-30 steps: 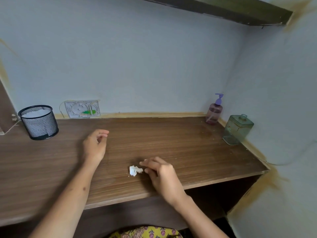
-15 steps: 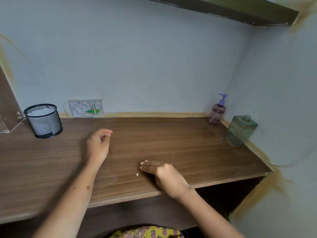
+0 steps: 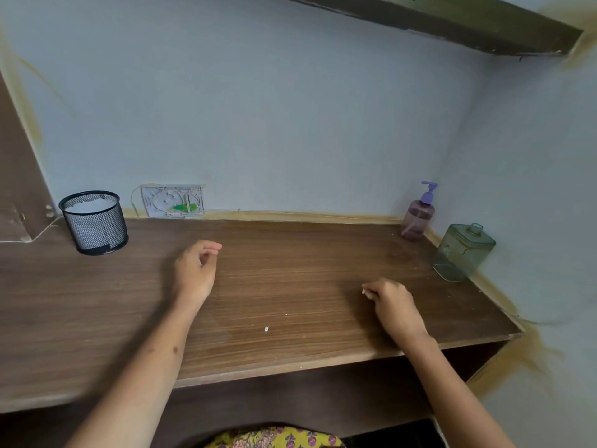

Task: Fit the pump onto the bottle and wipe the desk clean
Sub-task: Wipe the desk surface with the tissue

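A pinkish clear bottle (image 3: 417,219) with its purple pump (image 3: 428,191) on top stands in the back right corner of the brown wooden desk (image 3: 290,273). My right hand (image 3: 392,303) rests on the desk right of centre, fingers closed over a small white tissue wad, of which only a sliver shows at the fingertips. My left hand (image 3: 197,270) lies on the desk left of centre, fingers loosely curled and holding nothing. A tiny white scrap (image 3: 266,329) lies on the desk between the hands, near the front edge.
A black mesh cup (image 3: 94,223) holding white paper stands at the back left. A green clear square bottle (image 3: 462,252) sits against the right wall. A white socket plate (image 3: 172,201) is on the back wall. A dark shelf (image 3: 452,24) hangs overhead.
My right hand closed over the white tissue and slid it rightward across the desk, leaving a small scrap behind. My left hand stayed about where it was.
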### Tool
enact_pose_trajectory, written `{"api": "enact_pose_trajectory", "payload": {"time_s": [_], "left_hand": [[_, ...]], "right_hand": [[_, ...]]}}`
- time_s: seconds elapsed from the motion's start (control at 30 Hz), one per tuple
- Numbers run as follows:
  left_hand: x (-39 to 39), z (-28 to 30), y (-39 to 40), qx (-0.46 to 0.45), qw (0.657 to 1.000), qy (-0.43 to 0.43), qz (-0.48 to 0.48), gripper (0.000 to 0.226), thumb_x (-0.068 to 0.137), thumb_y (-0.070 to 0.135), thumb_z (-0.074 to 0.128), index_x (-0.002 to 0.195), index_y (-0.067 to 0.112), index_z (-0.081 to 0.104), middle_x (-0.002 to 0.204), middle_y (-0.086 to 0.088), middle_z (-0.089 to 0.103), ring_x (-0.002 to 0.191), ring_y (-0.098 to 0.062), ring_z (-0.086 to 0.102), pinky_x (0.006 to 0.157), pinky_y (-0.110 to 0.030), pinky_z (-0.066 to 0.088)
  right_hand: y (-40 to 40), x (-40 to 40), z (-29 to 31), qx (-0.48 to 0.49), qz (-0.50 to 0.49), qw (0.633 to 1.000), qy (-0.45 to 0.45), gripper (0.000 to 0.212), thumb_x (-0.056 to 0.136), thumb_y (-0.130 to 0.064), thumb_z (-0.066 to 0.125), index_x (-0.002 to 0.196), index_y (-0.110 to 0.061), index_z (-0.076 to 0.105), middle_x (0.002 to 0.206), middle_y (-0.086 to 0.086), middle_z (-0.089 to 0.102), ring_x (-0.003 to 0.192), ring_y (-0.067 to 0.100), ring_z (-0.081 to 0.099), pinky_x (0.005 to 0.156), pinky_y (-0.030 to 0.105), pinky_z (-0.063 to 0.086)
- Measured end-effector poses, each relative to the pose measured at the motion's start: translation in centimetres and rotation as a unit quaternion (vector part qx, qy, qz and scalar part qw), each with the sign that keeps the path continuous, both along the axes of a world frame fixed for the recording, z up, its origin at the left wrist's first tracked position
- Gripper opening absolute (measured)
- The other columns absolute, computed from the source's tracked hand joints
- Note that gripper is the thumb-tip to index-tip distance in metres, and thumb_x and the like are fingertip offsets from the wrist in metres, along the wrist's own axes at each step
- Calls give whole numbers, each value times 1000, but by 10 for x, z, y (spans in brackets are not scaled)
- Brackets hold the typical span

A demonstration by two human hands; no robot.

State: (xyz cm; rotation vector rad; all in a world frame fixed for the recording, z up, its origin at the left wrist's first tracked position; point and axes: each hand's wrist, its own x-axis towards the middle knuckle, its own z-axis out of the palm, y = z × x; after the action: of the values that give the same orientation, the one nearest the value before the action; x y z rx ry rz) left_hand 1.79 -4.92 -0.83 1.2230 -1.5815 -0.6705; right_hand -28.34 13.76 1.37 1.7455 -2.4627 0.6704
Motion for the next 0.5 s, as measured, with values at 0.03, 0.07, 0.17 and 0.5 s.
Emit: {"api": "enact_pose_trajectory", "payload": {"time_s": [0.03,0.07,0.17,0.5], "left_hand": [[0,0,0,0,1000,-2,0,28,87,-4,52,94,17,69,92,1,67,83,-18,61,60,-3,37],[0,0,1,0,1000,-4,0,28,87,-5,51,94,17,69,92,1,67,83,-18,61,60,-3,37],[0,0,0,-3,1000,-3,1,29,87,-5,52,92,19,68,90,1,67,84,-18,61,61,-2,37],[0,-1,-1,-10,1000,-9,5,29,87,-4,52,91,19,68,89,2,67,85,-16,61,67,-9,38]], "right_hand": [[-3,9,-3,-6,23,1000,-8,24,93,-7,58,112,-12,71,106,5,71,103,21,64,87,26,46],[-6,21,-5,-13,50,999,-15,22,92,-8,60,109,-12,72,104,4,71,101,22,64,87,26,46],[-15,68,-9,-29,150,988,-9,21,87,-4,63,102,-14,74,96,5,72,94,25,65,84,23,44],[-11,165,-17,-59,348,935,26,17,87,0,58,92,-13,68,90,1,63,78,22,54,74,32,47]]}}
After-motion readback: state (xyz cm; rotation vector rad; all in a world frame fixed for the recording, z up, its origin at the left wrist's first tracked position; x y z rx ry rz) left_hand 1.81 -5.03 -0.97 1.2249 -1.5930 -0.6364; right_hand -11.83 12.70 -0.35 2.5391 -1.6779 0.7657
